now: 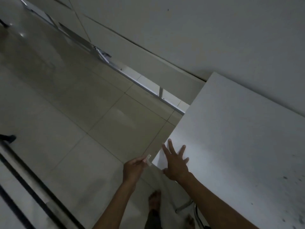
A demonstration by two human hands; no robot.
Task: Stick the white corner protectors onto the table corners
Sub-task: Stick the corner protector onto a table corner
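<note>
left hand point(133, 167) pinching corner protector point(149, 160), seemingly | right hand point(175, 161) flat on table point(239, 138)

We are observing one white corner protector point(149, 160), a small pale, slightly translucent piece, sitting right at the near corner of the table point(231, 138). It is appearing to touch that corner, though blur is preventing us from confirming whether it is fully seated. It is lying tilted, its long side running roughly along the table's near edge. We are noting the table as a white, flat-topped slab with a straight left edge and dark speckled marks scattered toward its far right side. We are seeing the table's far corner bare, well apart from the protector.
</note>
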